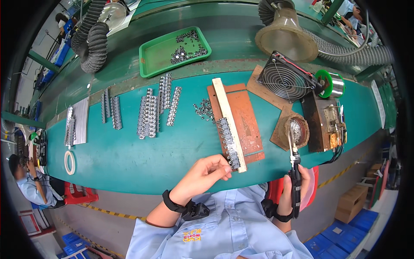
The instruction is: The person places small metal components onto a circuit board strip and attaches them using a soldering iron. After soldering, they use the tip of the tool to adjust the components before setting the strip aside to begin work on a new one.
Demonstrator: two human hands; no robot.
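Note:
My left hand [203, 176] is closed, thumb and fingers together at the near end of a strip of small dark metal parts [228, 142]. That strip lies along a pale wooden bar [229, 114], which rests across a reddish-brown board [243, 121]. My right hand [305, 183] grips a soldering iron [295, 172] by its black handle. Its metal tip reaches into a round, crusted pot [303, 137] holding silvery, crumpled material. Loose small parts [204, 109] are piled just left of the board.
More strips [148, 114] lie on the green mat, left of centre. Behind them sits a green tray [148, 56] of loose parts. A fan [284, 77], a solder wire spool [332, 83] and a brown box-shaped unit [317, 125] stand at right. A tape roll [69, 162] lies left.

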